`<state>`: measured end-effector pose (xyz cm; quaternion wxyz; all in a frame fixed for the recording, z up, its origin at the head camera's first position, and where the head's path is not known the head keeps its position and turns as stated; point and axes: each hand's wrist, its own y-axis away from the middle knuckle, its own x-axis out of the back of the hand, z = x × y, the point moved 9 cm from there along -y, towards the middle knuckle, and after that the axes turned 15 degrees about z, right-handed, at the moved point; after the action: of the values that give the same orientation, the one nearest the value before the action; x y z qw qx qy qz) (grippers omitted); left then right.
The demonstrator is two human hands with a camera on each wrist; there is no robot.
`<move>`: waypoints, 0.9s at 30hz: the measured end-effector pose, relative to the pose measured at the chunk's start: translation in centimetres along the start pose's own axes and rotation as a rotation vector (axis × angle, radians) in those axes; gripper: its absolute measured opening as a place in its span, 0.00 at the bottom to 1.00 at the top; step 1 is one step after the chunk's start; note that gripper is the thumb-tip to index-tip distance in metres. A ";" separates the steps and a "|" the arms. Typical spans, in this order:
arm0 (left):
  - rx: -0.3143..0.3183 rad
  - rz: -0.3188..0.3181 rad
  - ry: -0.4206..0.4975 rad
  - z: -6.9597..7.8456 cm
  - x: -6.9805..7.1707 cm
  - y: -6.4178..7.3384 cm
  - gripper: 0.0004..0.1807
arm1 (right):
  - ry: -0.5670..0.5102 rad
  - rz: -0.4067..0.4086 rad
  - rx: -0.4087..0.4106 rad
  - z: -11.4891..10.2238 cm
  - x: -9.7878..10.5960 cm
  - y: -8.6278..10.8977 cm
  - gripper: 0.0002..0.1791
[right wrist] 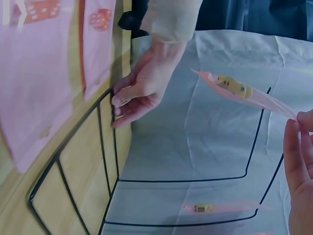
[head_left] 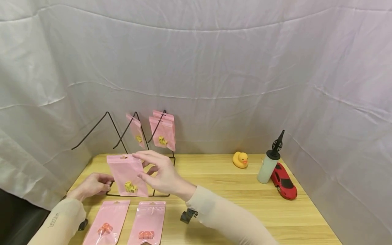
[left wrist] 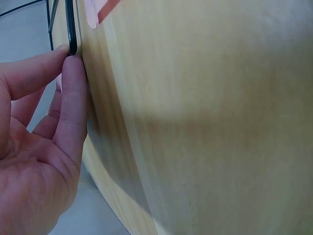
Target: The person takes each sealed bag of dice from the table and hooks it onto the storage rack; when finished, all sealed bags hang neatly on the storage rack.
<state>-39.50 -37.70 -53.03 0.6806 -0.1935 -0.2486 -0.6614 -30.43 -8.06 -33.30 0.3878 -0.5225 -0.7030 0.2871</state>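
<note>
My right hand point(head_left: 163, 172) pinches a pink zip bag point(head_left: 120, 170) by its upper right edge, holding it up before the black wire rack point(head_left: 160, 196). Yellow dice point(head_left: 130, 186) show low in that bag. At the rack's front left corner, my left hand point(head_left: 93, 185) grips the base wire point(left wrist: 71, 29) between thumb and fingers. One pink bag point(head_left: 136, 131) with yellow dice hangs on the middle hook. The right hook carries more pink bags point(head_left: 166, 127), one behind another. On the left hook point(head_left: 88, 134) no bag hangs.
Two pink bags with red dice, a left one point(head_left: 116, 211) and a right one point(head_left: 150, 212), lie flat in front of the rack. Further right stand a yellow rubber duck point(head_left: 240, 160), a pale green hand pump point(head_left: 265, 169) and a red toy car point(head_left: 284, 183).
</note>
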 end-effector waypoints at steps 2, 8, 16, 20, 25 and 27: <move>-0.005 0.003 -0.003 0.0 0.0 -0.1 0.26 | 0.006 0.012 0.011 -0.1 -0.4 -0.4 0.32; -0.013 0.013 -0.015 0.0 0.0 -0.1 0.24 | 0.017 0.043 0.037 -0.3 -1.2 -1.3 0.32; -0.021 0.025 0.000 0.0 0.2 0.0 0.17 | 0.031 0.039 0.081 -1.2 -2.2 -2.4 0.33; -0.007 0.036 -0.005 -0.2 0.2 -0.1 0.16 | 0.028 0.032 0.069 -1.2 -2.7 -2.6 0.34; 0.000 0.030 0.002 -0.3 0.1 -0.1 0.16 | 0.034 0.043 0.072 -0.8 -3.1 -2.6 0.35; -0.007 0.021 0.002 -0.2 0.1 0.0 0.17 | 0.044 0.053 0.080 -0.7 -3.1 -2.6 0.35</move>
<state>-39.51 -37.86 -53.17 0.6871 -0.1979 -0.2436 -0.6553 -30.75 -11.79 -31.57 0.4161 -0.5312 -0.6682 0.3133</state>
